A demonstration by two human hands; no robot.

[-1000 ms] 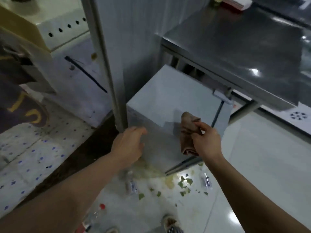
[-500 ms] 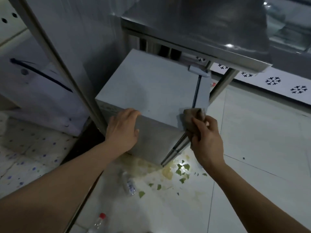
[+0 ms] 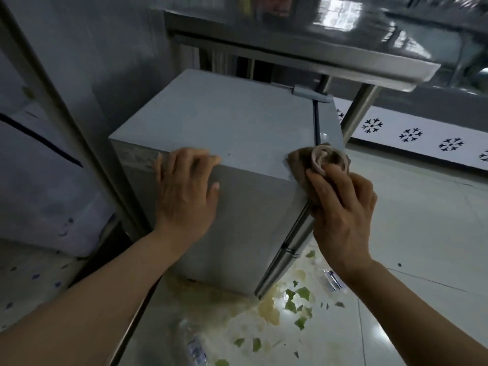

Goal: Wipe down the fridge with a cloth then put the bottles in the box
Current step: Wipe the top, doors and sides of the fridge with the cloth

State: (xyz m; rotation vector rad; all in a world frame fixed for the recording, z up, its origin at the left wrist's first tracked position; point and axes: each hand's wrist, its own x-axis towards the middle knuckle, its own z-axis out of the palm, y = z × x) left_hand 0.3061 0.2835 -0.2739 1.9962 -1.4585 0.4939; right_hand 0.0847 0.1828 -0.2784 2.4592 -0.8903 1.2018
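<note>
A small grey fridge (image 3: 227, 122) stands on the floor under a steel table. My left hand (image 3: 184, 191) rests on its near top edge, fingers hooked over onto the top. My right hand (image 3: 343, 207) holds a bunched brown cloth (image 3: 311, 159) against the fridge's front right top corner, by the door seam. Two clear plastic bottles lie on the floor: one (image 3: 194, 342) at the bottom left of the fridge, one (image 3: 331, 280) by the door, partly behind my right wrist. No box is in view.
A steel table (image 3: 343, 43) overhangs the fridge, its leg (image 3: 356, 114) just right of it. A metal upright (image 3: 71, 122) runs down the left. Green scraps and a yellowish spill (image 3: 269, 310) cover the tiles in front of the fridge.
The view has come closer over the fridge. My right hand with the cloth has risen from the fridge's front face to its top right corner. My left hand stays on the near edge.
</note>
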